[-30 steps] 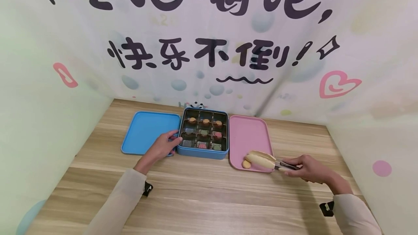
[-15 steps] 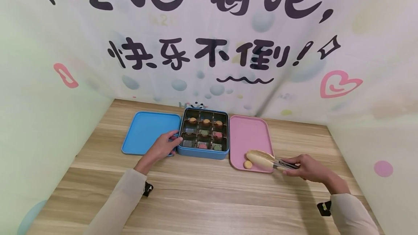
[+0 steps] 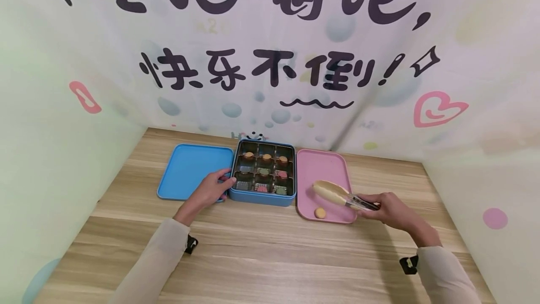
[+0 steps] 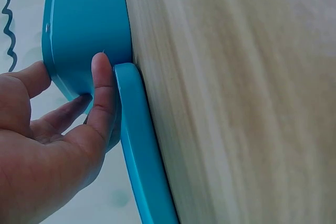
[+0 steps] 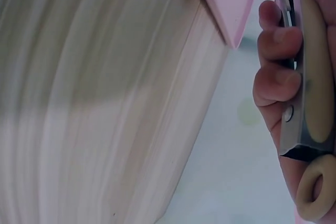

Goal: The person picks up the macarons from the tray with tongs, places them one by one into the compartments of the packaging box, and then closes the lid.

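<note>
My left hand [image 3: 211, 186] rests at the left side of a blue box [image 3: 263, 198], thumb at the rim and fingers against the outer wall, as the left wrist view shows. Inside, the box has a dark divided insert with tan, pink and green biscuits in several compartments. My right hand [image 3: 390, 210] grips a pair of tongs [image 3: 331, 193] with cream tips and handles. Those tips hang over a pink tray [image 3: 325, 163]; whether they pinch anything I cannot tell. One tan biscuit [image 3: 320, 213] lies near the tray's front edge.
A blue lid-like tray [image 3: 190, 168] lies left of the box, partly under my left hand. Box and trays stand side by side toward the back of the wooden table [image 3: 261, 257]. A printed curtain [image 3: 270, 36] rises behind them.
My right hand has moved the tongs slightly up and left over the pink tray, away from the tan biscuit. The biscuit shifted slightly right earlier. My left hand has stayed at the box.
</note>
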The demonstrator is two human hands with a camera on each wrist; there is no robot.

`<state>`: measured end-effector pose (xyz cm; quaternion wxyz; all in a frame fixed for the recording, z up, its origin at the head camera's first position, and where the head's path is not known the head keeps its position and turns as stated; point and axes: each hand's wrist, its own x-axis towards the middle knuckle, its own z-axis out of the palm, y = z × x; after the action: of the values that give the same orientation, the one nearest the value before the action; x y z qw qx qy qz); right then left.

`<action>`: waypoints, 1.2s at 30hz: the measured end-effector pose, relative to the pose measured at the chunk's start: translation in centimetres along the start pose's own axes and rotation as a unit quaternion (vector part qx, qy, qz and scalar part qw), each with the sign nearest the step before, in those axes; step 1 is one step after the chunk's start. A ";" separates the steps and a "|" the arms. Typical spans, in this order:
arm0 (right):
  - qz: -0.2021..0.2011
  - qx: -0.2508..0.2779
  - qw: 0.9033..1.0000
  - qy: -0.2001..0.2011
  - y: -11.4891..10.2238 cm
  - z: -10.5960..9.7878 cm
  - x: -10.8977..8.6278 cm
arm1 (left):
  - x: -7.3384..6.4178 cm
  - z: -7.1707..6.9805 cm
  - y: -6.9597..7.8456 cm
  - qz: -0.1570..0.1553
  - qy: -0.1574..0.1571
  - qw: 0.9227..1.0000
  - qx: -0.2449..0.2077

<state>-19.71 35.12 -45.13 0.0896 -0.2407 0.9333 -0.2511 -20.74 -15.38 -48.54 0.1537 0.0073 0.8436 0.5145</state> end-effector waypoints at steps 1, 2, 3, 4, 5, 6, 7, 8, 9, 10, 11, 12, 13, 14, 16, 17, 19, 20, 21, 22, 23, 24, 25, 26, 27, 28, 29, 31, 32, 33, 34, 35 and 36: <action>-0.002 -0.002 1.000 0.002 -0.2 0.0 0.2 | 0.0 0.0 0.0 0.000 0.000 1.000 -0.001; -0.002 -0.002 1.000 0.006 -0.3 0.0 0.4 | 0.0 0.0 0.0 0.000 0.001 1.000 -0.001; -0.002 -0.002 1.000 0.009 -0.5 0.1 0.6 | 0.0 0.0 0.0 0.000 0.001 1.000 0.000; -0.003 -0.002 1.000 0.012 -0.7 0.1 0.8 | 0.0 0.1 0.0 -0.001 0.002 1.000 0.000; -0.004 -0.004 1.000 0.017 -0.9 0.2 1.1 | 0.0 0.1 0.0 -0.001 0.002 1.000 0.000; -0.004 -0.005 1.000 0.020 -1.2 0.3 1.3 | 0.0 0.1 0.1 -0.001 0.003 1.000 0.000; -0.004 -0.007 1.000 0.025 -1.4 0.3 1.5 | 0.0 0.1 0.1 -0.002 0.003 1.000 0.000; -0.005 -0.009 0.999 0.031 -1.7 0.4 1.8 | 0.0 0.1 0.1 -0.002 0.003 1.000 0.000; -0.006 -0.009 0.999 0.034 -1.9 0.5 2.0 | 0.0 0.1 0.1 -0.002 0.003 1.000 -0.001; -0.010 -0.011 0.999 0.039 -2.2 0.6 2.3 | 0.0 0.1 0.1 -0.002 0.003 1.000 -0.002; -0.014 -0.014 0.999 0.043 -2.5 0.6 2.5 | 0.0 0.1 0.1 -0.002 0.002 1.000 -0.002; -0.015 -0.015 0.999 0.047 -2.8 0.7 2.8 | 0.0 0.1 0.1 -0.002 0.002 1.000 -0.003; -0.020 -0.016 0.998 0.052 -3.1 0.8 3.0 | 0.0 0.1 0.1 -0.002 0.002 1.000 -0.002; -0.022 -0.016 0.998 0.055 -3.4 0.9 3.3 | 0.0 0.1 0.1 -0.002 0.003 1.000 -0.002; -0.029 -0.020 0.998 0.060 -4.0 1.0 3.8 | 0.0 0.1 0.1 -0.002 0.004 1.000 0.001; -0.028 -0.020 0.998 0.061 -4.4 1.1 4.1 | 0.0 0.0 0.1 -0.002 0.003 1.000 0.002; -0.027 -0.022 0.997 0.062 -5.1 1.3 4.5 | 0.0 0.0 0.0 -0.001 0.003 1.000 0.002; -0.025 -0.021 0.998 0.061 -5.5 1.4 4.7 | 0.0 0.0 0.0 -0.001 0.004 1.000 0.002; -0.023 -0.022 0.998 0.060 -5.9 1.5 4.9 | 0.0 0.0 0.0 -0.001 0.003 1.000 0.002; -0.020 -0.024 0.998 0.061 -6.3 1.7 5.1 | 0.0 0.0 0.0 0.000 0.003 1.000 0.002; -0.019 -0.026 0.997 0.063 -6.7 1.8 5.3 | 0.0 0.0 0.1 -0.001 0.002 1.000 0.001; -0.018 -0.030 0.997 0.066 -7.0 2.0 5.5 | 0.0 0.0 0.1 -0.001 0.001 1.000 0.001; -0.018 -0.033 0.997 0.070 -7.4 2.2 5.7 | 0.0 0.0 0.1 -0.003 0.002 1.000 0.000; -0.018 -0.036 0.996 0.074 -7.7 2.4 6.0 | 0.0 0.0 0.1 -0.003 0.001 1.000 0.000; -0.020 -0.040 0.996 0.077 -8.1 2.6 6.2 | 0.0 -0.1 0.1 -0.005 0.001 1.000 -0.001; -0.021 -0.042 0.996 0.080 -8.3 2.8 6.5 | 0.0 -0.1 0.1 -0.005 0.001 1.000 -0.001; -0.021 -0.041 0.996 0.082 -8.6 3.0 6.8 | 0.0 -0.1 0.1 -0.007 0.002 1.000 -0.001; -0.026 -0.038 0.995 0.086 -9.2 3.4 7.5 | 0.0 -0.1 0.1 -0.008 0.003 1.000 -0.001; -0.028 -0.035 0.995 0.086 -9.5 3.6 7.8 | -0.1 -0.1 0.1 -0.006 0.002 1.000 0.000; -0.031 -0.035 0.995 0.089 -9.8 3.8 8.1 | -0.1 -0.1 0.1 -0.006 0.002 1.000 -0.001; -0.033 -0.034 0.995 0.091 -10.2 4.0 8.4 | 0.0 -0.1 0.1 -0.006 0.002 1.000 0.000; -0.036 -0.040 0.994 0.094 -10.6 4.1 8.6 | 0.0 -0.1 0.1 -0.006 0.002 1.000 -0.001; -0.039 -0.045 0.994 0.095 -10.9 4.3 8.9 | 0.0 -0.1 0.1 -0.006 0.002 1.000 0.000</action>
<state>-21.80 20.60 -43.66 -0.0203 -0.2557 0.9378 -0.2339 -20.72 -15.41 -48.47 0.1555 0.0015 0.8439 0.5135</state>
